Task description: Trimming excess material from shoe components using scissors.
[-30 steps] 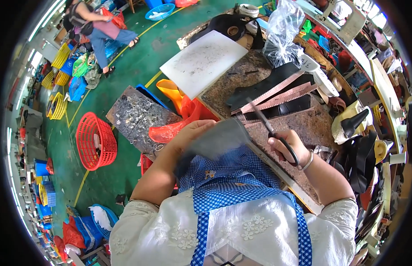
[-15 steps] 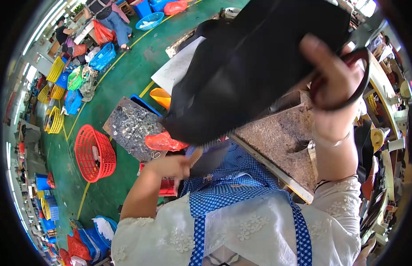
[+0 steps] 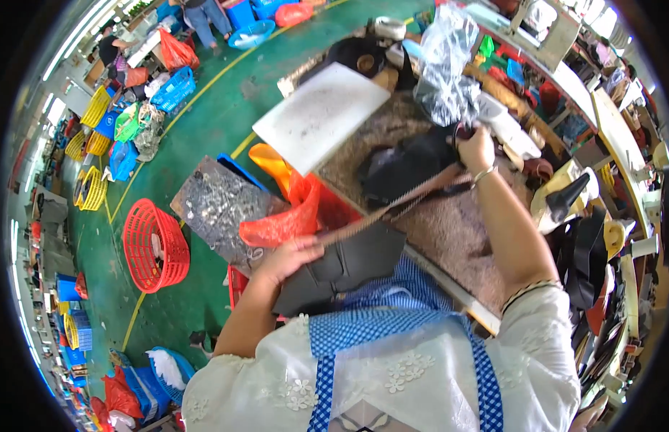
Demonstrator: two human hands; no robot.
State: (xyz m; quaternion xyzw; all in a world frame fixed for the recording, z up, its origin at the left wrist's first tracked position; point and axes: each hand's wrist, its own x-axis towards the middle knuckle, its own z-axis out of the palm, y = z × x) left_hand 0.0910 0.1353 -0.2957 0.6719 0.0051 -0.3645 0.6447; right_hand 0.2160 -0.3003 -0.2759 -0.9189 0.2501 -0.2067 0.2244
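Gripped at its near end by the left hand [image 3: 294,259], a long brown toothed strip [image 3: 424,189] slants up past the dark panel [image 3: 349,261] on the lap to the right hand [image 3: 477,150], which is curled around dark scissor handles [image 3: 464,132]; whether it also holds the strip cannot be told. Black pieces [image 3: 399,173] lie just beyond the strip on the brown workbench [image 3: 450,229], with a white board [image 3: 321,115] farther off and a clear plastic bag [image 3: 446,72] near the right hand. To the left, a red plastic bag [image 3: 280,227] overlaps a dark board [image 3: 216,198], and a red basket [image 3: 154,245] stands on the green floor [image 3: 205,288].
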